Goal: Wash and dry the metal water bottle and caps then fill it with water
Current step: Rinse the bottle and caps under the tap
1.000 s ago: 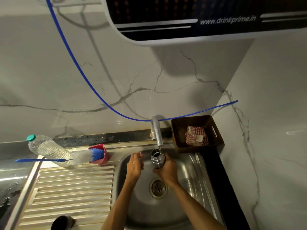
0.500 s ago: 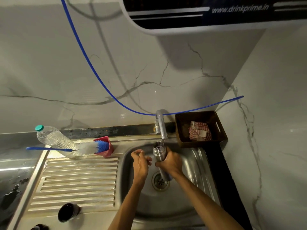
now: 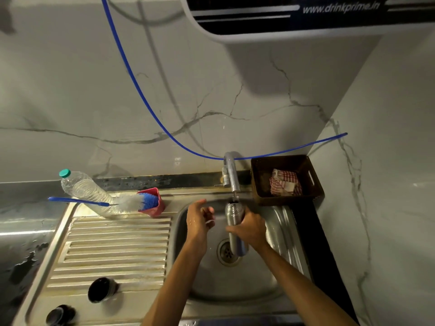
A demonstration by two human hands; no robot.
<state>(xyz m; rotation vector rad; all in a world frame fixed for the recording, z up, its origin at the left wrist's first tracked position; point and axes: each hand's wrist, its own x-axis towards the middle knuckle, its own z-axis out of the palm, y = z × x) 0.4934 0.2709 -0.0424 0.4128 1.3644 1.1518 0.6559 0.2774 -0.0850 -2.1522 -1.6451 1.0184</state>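
Bottle (image 3: 233,222) gripped upright in right hand (image 3: 250,228) under tap (image 3: 231,171); left hand (image 3: 199,218) loosely curled beside it.

Dim, warm light, glare on the drainboard (image 3: 113,241), soft wall shadows, wide-angle bending at edges, slight blur

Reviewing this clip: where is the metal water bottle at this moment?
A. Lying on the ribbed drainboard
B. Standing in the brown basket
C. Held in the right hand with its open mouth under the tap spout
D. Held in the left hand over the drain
C: the right hand grips the metal water bottle, mouth up beneath the tap spout.
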